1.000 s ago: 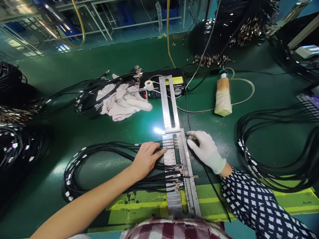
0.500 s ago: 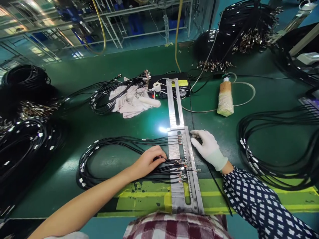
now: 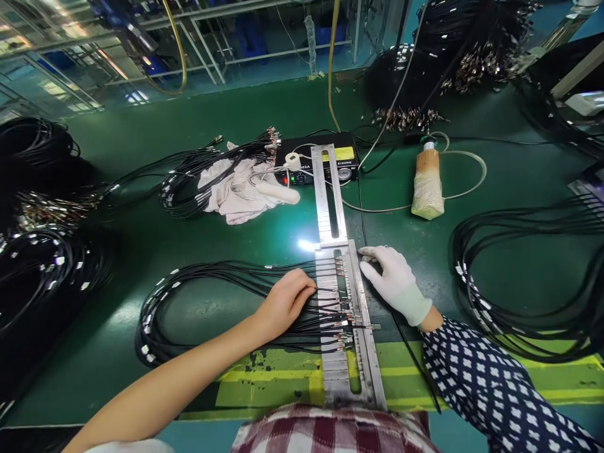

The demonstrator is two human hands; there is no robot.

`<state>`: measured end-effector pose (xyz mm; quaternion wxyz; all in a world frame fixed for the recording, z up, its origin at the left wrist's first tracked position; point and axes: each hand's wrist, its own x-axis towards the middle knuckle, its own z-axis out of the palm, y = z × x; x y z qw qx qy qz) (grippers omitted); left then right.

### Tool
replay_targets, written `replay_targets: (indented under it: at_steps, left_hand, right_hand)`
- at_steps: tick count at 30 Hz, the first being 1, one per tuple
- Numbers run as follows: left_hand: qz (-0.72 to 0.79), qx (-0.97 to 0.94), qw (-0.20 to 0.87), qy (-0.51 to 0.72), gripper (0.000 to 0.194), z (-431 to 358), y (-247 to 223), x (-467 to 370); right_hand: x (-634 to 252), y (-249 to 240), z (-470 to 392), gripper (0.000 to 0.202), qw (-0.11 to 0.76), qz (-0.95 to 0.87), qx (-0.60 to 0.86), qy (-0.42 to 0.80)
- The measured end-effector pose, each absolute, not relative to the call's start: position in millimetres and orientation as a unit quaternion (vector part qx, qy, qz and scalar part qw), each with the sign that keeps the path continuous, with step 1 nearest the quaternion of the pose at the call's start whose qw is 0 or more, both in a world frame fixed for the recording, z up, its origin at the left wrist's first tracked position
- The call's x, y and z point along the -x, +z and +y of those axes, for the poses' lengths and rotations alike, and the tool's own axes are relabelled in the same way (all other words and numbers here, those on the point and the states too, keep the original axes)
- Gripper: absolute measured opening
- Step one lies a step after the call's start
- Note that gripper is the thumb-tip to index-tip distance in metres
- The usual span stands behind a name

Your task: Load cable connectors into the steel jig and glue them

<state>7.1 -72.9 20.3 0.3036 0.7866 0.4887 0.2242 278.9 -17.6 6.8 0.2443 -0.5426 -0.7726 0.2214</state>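
Note:
My bare left hand (image 3: 289, 301) is closed, with thumb and forefinger pinching a thin black cable (image 3: 325, 289) at the left edge of a slotted metal fixture (image 3: 336, 374). Several black cables (image 3: 221, 267) run from a loop on the left into the fixture's slots. Their metal-tipped ends (image 3: 346, 323) lie across its middle channel, and one end sticks out past the right rail. Beside that rail rests my right hand (image 3: 391, 283) in a white glove, thumb and forefinger apart, with nothing visible between them.
Behind the fixture stands a black control box (image 3: 349, 139). A white cloth (image 3: 233, 195) lies left of it, with cables on top. To the right are a wrapped bottle (image 3: 427, 182) and a cable coil (image 3: 472, 289). More cable bundles (image 3: 38, 151) lie far left.
My left hand has shifted slightly away from me along the fixture, and a cable now lies apart from the cluster at its fingertips. My right hand stays by the rail.

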Motion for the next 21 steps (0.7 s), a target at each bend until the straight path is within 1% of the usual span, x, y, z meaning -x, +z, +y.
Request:
replay_targets:
  at_steps: [6,11,14,18,21]
  left_hand:
    - [0.420,-0.847,0.243,0.217,0.029,-64,7,-4]
    - [0.400,-0.875,0.206,0.179,0.038,-56,8,-6]
    - [0.394,-0.887,0.187,0.151,0.038,-51,12,-9]
    - [0.393,-0.890,0.195,0.123,0.036,-46,17,-10]
    - [0.395,-0.886,0.211,0.125,0.035,-45,19,-11]
  right_hand:
    - [-280,5,-17,0.020,0.242,-0.775,0.540,0.220]
    - [-279,6,-17,0.021,0.235,-0.775,0.544,0.218]
    - [-279,6,-17,0.021,0.229,-0.777,0.544,0.217]
    - [-278,6,-17,0.020,0.228,-0.781,0.542,0.211]
    - [-278,7,-17,0.018,0.232,-0.781,0.541,0.210]
